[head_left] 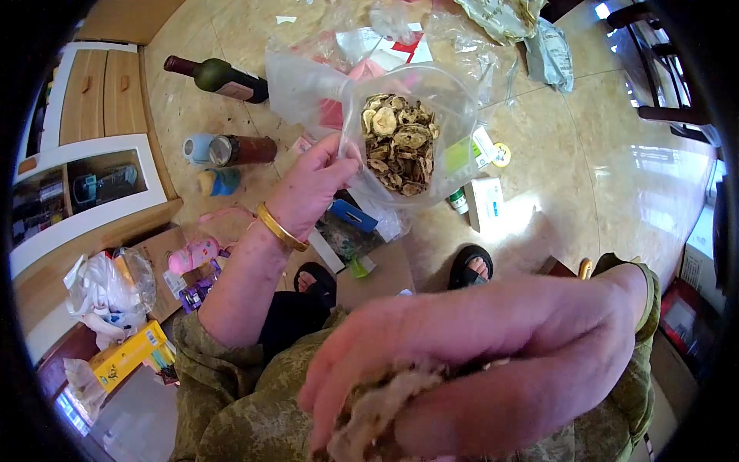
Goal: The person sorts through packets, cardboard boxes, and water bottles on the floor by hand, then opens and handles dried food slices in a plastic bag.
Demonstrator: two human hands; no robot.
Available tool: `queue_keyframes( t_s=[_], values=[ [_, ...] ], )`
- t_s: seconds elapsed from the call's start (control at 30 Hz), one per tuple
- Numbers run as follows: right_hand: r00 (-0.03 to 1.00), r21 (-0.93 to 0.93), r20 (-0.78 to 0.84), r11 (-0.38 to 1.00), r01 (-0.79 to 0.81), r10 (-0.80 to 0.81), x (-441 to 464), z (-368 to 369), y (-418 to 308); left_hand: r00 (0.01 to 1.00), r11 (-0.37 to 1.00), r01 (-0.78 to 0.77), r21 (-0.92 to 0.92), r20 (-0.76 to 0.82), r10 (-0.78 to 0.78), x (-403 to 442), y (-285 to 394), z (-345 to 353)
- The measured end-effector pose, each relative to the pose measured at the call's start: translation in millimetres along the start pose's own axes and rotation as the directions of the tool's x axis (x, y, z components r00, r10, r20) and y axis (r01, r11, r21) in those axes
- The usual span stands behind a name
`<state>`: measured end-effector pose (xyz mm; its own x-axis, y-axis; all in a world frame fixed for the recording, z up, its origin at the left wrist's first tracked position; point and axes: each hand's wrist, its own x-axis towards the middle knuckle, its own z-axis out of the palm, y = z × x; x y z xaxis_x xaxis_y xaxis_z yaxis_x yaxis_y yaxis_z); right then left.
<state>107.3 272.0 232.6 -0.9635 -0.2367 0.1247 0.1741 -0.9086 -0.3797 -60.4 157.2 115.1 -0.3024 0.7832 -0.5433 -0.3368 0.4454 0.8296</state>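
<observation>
My left hand point(312, 185), with a gold bangle point(279, 228) on its wrist, pinches the rim of a clear plastic bag point(462, 108). Inside the open bag lie brown and pale dried slices point(400, 142), like dried root or mushroom; I cannot tell which. Close to the camera, my right hand point(469, 354) is curled around a small clump of similar dried slices point(385, 408). This hand is large in view, and its fingers partly cover the clump. The bag is held above the floor, well apart from my right hand.
A dark wine bottle point(223, 79) lies at the upper left, near a brown jar point(245, 151). White boxes point(485, 204) and plastic wrappers are scattered over the tiled floor point(554, 146). A wooden cabinet point(92, 96) lines the left, by a yellow box point(128, 356); dark chair legs point(670, 85) stand right.
</observation>
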Motion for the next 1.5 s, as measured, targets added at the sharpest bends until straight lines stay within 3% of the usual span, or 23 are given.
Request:
queue_keyframes(
  t_s=[0.03,0.1,0.17,0.23,0.33,0.37,0.43,0.53,0.63,0.67,0.73,0.77,0.93,1.03,1.1,1.13,1.2,1.23,1.33,1.4,1.43,1.5],
  values=[
    [0.997,-0.189,0.062,0.981,-0.038,0.051,10,-4,-7,1.0,1.0,0.0,0.0,0.001,0.0,-1,1,2],
    [0.987,-0.375,0.114,0.925,-0.063,0.113,14,-6,-9,0.999,1.0,0.015,-0.01,-0.036,-0.016,-2,5,6],
    [0.974,-0.532,0.149,0.817,0.225,-0.171,8,-8,6,1.0,1.0,0.02,0.019,-0.004,-0.02,-1,1,-1],
    [0.871,-0.648,0.235,0.598,0.471,-0.432,8,-7,19,0.999,0.998,0.025,0.054,0.029,-0.026,0,-1,-4],
    [0.997,-0.625,0.061,0.776,0.082,-0.056,6,7,-6,0.999,1.0,0.023,0.009,0.04,-0.024,1,-1,-4],
    [0.997,-0.409,0.005,0.909,0.075,-0.08,3,11,6,0.999,1.0,0.02,0.019,0.044,-0.021,1,-1,-5],
    [0.995,-0.166,-0.052,0.983,0.076,-0.086,1,17,16,0.999,0.999,0.015,0.028,0.046,-0.017,0,0,-4],
    [0.989,-0.149,-0.053,0.98,0.13,-0.14,-1,22,22,1.0,1.0,0.006,0.026,0.024,-0.006,0,2,-2],
    [0.979,0.047,-0.148,0.988,0.146,-0.138,1,27,15,0.999,0.999,-0.004,0.037,0.05,0.002,0,2,-1],
    [0.997,-0.149,-0.056,0.988,0.039,-0.048,2,21,-1,0.999,0.999,-0.008,0.034,0.049,0.006,-1,3,0],
    [0.998,-0.35,0.018,0.935,-0.052,0.062,5,17,-8,0.999,0.999,-0.015,0.029,0.045,0.014,0,5,0],
    [0.999,-0.387,0.034,0.922,0.009,0.004,4,17,-4,0.999,0.998,-0.007,0.057,0.05,0.004,0,5,0],
    [0.965,-0.401,0.081,0.878,0.261,-0.25,3,13,15,0.999,0.995,-0.01,0.103,0.035,0.006,-1,4,1],
    [0.974,-0.309,0.091,0.923,0.228,-0.209,3,4,19,0.998,0.993,-0.011,0.117,0.064,0.003,1,-2,-2],
    [0.989,-0.313,-0.069,0.944,0.102,-0.13,9,-19,5,0.998,0.998,-0.039,0.054,0.052,0.036,4,-8,-3],
    [0.968,-0.323,-0.234,0.946,0.011,-0.091,11,-23,-6,0.998,0.998,-0.04,0.054,0.054,0.037,-1,5,7],
    [0.808,-0.339,-0.579,0.933,-0.117,-0.109,14,-33,-25,0.989,0.99,-0.118,-0.076,-0.095,0.11,-13,29,32],
    [0.735,-0.338,-0.666,0.93,-0.145,-0.127,17,-46,-29,0.999,0.999,-0.033,0.002,-0.039,0.033,-5,16,19],
    [0.715,-0.362,-0.683,0.918,-0.158,-0.146,19,-91,-20,0.998,0.994,-0.024,0.102,0.053,0.019,-5,4,6],
    [0.662,-0.5,-0.727,0.803,-0.325,-0.185,20,-109,-15,0.997,0.995,-0.034,0.094,0.067,0.027,-5,3,7],
    [0.659,-0.498,-0.729,0.804,-0.324,-0.186,18,-120,-14,0.998,0.991,-0.04,0.124,0.047,0.035,-5,3,8],
    [0.753,-0.785,-0.614,0.288,-0.549,-0.237,14,-134,-14,0.999,0.987,-0.045,0.156,0.029,0.041,-6,5,10]
  ],
)
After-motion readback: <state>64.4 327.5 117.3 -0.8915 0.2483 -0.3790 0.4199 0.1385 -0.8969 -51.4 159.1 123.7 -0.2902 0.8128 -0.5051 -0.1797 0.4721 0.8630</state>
